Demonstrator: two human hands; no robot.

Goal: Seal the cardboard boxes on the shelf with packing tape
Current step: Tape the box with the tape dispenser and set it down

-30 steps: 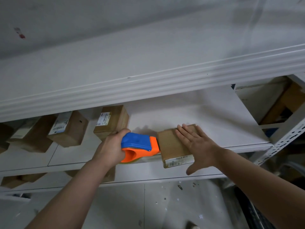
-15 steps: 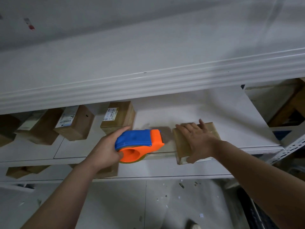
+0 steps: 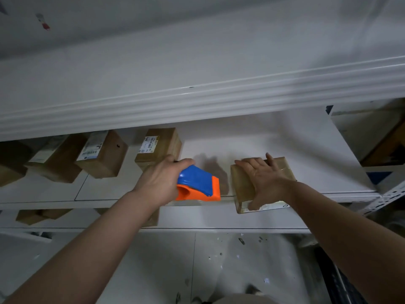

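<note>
Bracing a small cardboard box (image 3: 242,186) at the front lip of the white shelf (image 3: 285,137), you are pressing your right hand (image 3: 265,181) flat across its top. The fingers are spread and the thumb is dropping over the front face. Your left hand (image 3: 157,183) is clenching the blue-and-orange tape dispenser (image 3: 197,183) just left of the box, apart from its left wall. You appear to be midway through a taping pass on this box, though whether a strip is running from dispenser to cardboard is too faint to tell. The next move is likely calling for the dispenser's mouth to be laid against the box and drawn along the seam, with the right hand holding the box firm so it is not sliding off the lip. The box is showing plain brown card, a glossy sheen near its right end that suggests tape already laid, and a white label (image 3: 269,206) on its front face. Further left of the box, other labelled boxes (image 3: 162,145) are sitting deeper on the shelf.
</note>
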